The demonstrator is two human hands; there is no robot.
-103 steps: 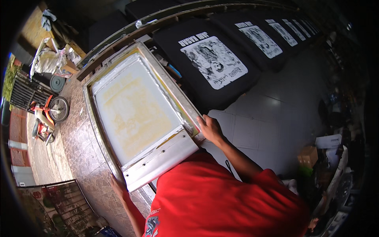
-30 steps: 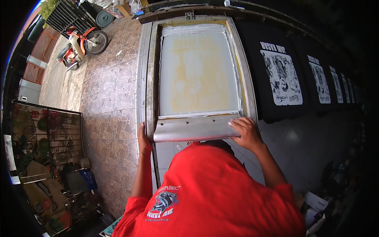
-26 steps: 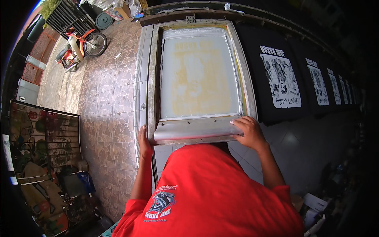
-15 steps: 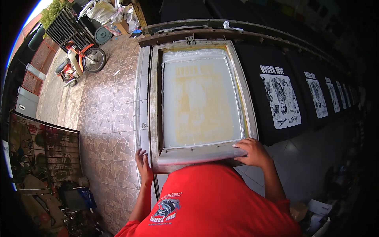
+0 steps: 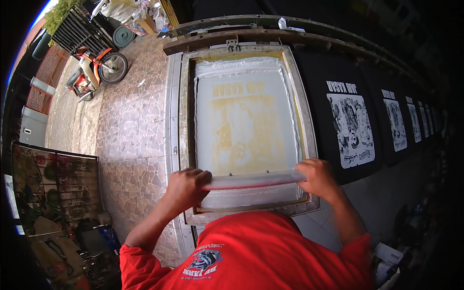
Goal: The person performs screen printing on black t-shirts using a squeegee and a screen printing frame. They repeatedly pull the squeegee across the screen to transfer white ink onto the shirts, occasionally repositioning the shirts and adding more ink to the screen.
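Across the near part of a printing screen lies a long squeegee, pale with a reddish lower edge and slightly blurred. My left hand is closed round its left end, and my right hand grips its right end. The screen's worn metal frame surrounds a grey-white mesh with a yellowish stencil picture and lettering. Thick white ink lies along the far end and sides of the mesh. What lies beneath the screen is hidden.
A hinge clamp joins the screen to a rusty rail at the far side. Rightward runs a row of black cloths, the nearest with a white print. A motorbike stands on the far-left paving. A dark patterned panel is at left.
My left hand, open beside the frame before, now grips the squeegee's left end. The squeegee has moved away from me, off the frame's near edge onto the mesh, with my right hand on it.
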